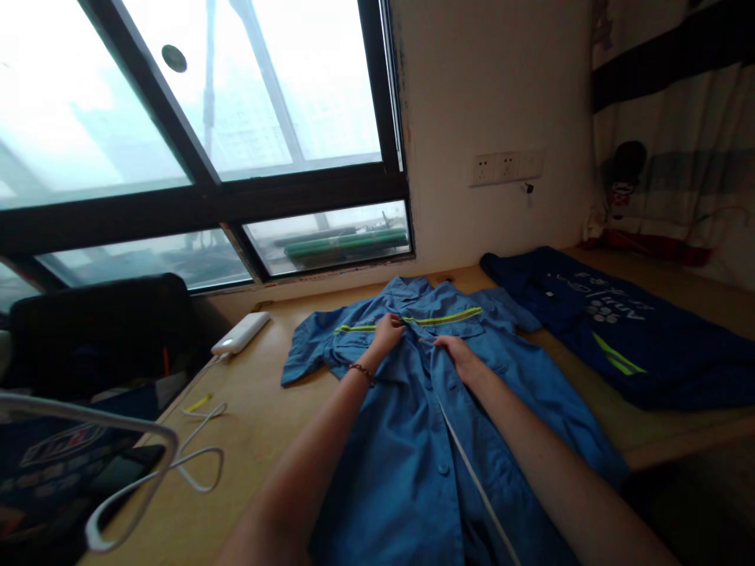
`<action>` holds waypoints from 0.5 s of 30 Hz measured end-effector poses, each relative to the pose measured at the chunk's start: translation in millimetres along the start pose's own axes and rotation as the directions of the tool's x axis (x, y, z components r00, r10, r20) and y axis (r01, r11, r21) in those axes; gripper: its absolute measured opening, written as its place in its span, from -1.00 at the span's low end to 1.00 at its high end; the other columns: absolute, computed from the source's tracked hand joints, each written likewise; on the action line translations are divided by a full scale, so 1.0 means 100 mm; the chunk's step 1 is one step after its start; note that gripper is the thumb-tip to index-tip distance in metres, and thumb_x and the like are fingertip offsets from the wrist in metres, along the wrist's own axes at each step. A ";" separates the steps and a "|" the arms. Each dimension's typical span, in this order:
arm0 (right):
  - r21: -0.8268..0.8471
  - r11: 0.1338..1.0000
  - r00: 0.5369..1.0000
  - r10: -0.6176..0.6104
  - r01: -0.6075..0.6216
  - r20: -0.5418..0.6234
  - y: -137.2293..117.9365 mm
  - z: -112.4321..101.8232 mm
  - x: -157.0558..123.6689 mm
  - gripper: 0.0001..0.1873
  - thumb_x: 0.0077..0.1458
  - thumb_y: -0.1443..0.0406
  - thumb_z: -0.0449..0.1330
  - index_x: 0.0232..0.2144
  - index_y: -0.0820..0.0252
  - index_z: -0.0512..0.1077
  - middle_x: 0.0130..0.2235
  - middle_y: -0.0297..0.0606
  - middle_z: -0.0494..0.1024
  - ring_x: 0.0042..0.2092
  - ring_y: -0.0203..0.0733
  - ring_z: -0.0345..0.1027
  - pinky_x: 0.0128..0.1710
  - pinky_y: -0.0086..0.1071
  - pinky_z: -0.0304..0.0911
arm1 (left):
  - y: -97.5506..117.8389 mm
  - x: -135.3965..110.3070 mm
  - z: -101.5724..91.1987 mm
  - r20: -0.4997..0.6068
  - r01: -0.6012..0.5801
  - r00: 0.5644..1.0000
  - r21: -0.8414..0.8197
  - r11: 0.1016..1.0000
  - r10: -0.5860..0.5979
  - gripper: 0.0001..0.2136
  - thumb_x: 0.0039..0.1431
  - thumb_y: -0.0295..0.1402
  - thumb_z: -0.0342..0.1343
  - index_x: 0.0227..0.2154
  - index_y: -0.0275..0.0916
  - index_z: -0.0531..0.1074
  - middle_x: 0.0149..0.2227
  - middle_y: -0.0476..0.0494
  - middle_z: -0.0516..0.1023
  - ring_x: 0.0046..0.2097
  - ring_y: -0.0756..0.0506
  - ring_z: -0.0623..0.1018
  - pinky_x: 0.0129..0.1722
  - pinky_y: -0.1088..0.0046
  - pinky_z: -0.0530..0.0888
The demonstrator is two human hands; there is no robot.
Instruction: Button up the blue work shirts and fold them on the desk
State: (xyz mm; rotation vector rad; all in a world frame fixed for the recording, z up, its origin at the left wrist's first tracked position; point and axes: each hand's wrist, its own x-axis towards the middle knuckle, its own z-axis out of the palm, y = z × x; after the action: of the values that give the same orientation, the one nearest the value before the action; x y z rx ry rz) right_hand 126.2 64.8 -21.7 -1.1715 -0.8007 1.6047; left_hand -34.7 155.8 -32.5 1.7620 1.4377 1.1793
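Observation:
A blue short-sleeved work shirt (389,448) with a yellow reflective stripe across the chest lies front up on the wooden table, its collar toward the wall. My left hand (388,333) is closed on the shirt's front opening at the stripe; its fingertips are partly hidden. A little lower and to the right, my right hand (458,358) pinches the front edge of the other shirt panel. Buttons show down the placket below both hands. A pale cord (475,479) runs down over the shirt's front toward me.
A folded dark navy garment (619,322) with white print lies on the table (259,424) at the right. A white power bank (241,333) with a looping white cable (200,472) is at the left. A black bag (100,330) stands beyond the left edge, under the window.

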 end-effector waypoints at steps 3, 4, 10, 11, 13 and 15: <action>0.097 0.995 0.998 0.042 -0.037 -0.047 -0.01 0.00 0.02 -0.85 -0.26 0.38 0.07 -0.57 0.30 0.43 -0.69 -0.34 0.40 -0.62 -0.30 0.27 -0.57 -0.47 0.21 | 0.14 -0.25 -0.02 0.009 -0.101 0.995 0.214 0.972 0.102 -0.84 -0.12 -0.43 0.16 -0.39 -0.27 0.40 -0.40 -0.12 0.48 -0.37 -0.06 0.45 -0.31 0.41 0.33; 0.129 0.991 0.998 0.029 -0.021 -0.056 0.00 0.00 0.03 -0.86 -0.26 0.37 0.09 -0.56 0.30 0.44 -0.68 -0.34 0.42 -0.61 -0.30 0.29 -0.56 -0.46 0.22 | 0.16 -0.33 -0.01 0.033 -0.141 0.990 0.243 0.960 0.137 -0.86 -0.11 -0.41 0.14 -0.39 -0.25 0.41 -0.40 -0.12 0.48 -0.37 -0.06 0.44 -0.32 0.43 0.32; 0.197 0.970 0.989 -0.131 0.142 -0.067 0.03 -0.02 -0.01 -0.83 -0.34 0.37 0.23 -0.52 0.27 0.48 -0.55 -0.33 0.51 -0.47 -0.27 0.38 -0.42 -0.45 0.29 | 0.13 -0.58 0.07 0.106 -0.137 0.988 0.220 0.966 0.116 -0.93 -0.25 -0.45 0.21 -0.61 -0.24 0.44 -0.57 -0.08 0.43 -0.49 -0.05 0.39 -0.45 0.48 0.25; 0.186 0.972 0.989 -0.131 0.143 -0.076 0.03 -0.02 -0.01 -0.83 -0.34 0.37 0.24 -0.52 0.27 0.48 -0.56 -0.34 0.51 -0.48 -0.26 0.38 -0.44 -0.44 0.29 | 0.11 -0.58 0.05 0.133 -0.138 0.985 0.198 0.970 0.113 -0.93 -0.27 -0.45 0.22 -0.62 -0.24 0.44 -0.58 -0.08 0.43 -0.50 -0.05 0.38 -0.47 0.48 0.25; 0.164 0.977 0.987 -0.118 0.135 -0.110 0.03 -0.02 -0.02 -0.83 -0.34 0.36 0.23 -0.53 0.27 0.48 -0.59 -0.34 0.50 -0.51 -0.26 0.36 -0.48 -0.43 0.27 | 0.07 -0.54 -0.01 0.206 -0.136 0.973 0.145 0.980 0.104 -0.92 -0.30 -0.44 0.23 -0.62 -0.24 0.45 -0.61 -0.06 0.43 -0.53 -0.04 0.39 -0.51 0.51 0.24; 0.155 0.981 0.986 -0.100 0.120 -0.131 0.03 -0.02 -0.02 -0.83 -0.32 0.37 0.22 -0.52 0.27 0.48 -0.59 -0.33 0.50 -0.52 -0.25 0.36 -0.50 -0.42 0.27 | 0.04 -0.51 -0.08 0.276 -0.126 0.957 0.102 0.987 0.093 -0.90 -0.33 -0.42 0.25 -0.63 -0.25 0.45 -0.63 -0.03 0.42 -0.56 -0.02 0.38 -0.56 0.53 0.23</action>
State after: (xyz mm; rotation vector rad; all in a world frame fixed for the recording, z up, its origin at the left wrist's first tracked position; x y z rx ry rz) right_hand 127.5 62.2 -24.0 -1.0785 -0.6325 1.4632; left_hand -42.0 104.5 -39.6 2.0192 1.2841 0.8785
